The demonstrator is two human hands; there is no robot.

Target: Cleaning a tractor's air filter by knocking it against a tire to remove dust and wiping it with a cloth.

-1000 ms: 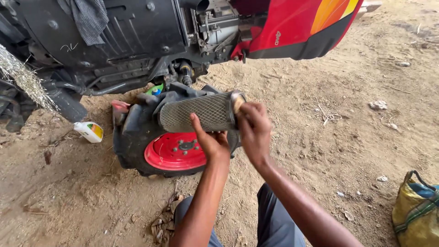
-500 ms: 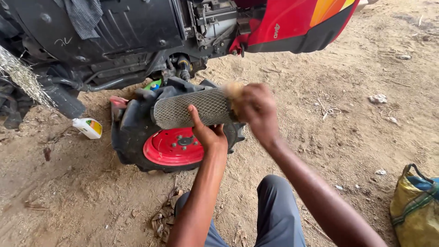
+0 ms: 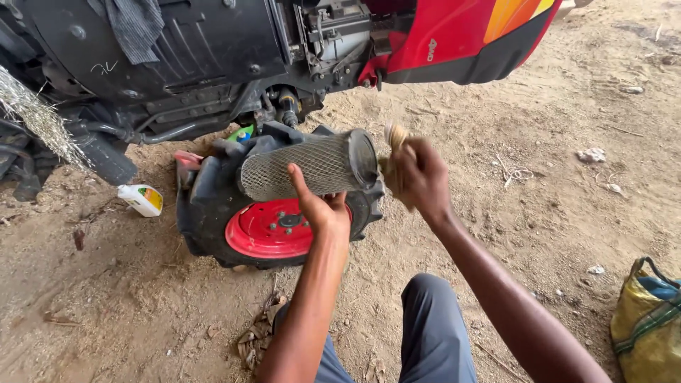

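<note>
The left hand (image 3: 323, 211) grips the cylindrical mesh filter (image 3: 305, 168) from below, its fingers closed around it. The filter lies sideways, above this hand. The right hand (image 3: 418, 177) is closed on a brownish tuft (image 3: 394, 137), just beside the filter's round end.

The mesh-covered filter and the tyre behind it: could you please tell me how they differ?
The cylindrical filter is grey with a metal mesh skin; the tyre is black rubber on a red rim. The filter is held up in the left hand; the tyre rests on the dirt ground. Both are round.
</note>
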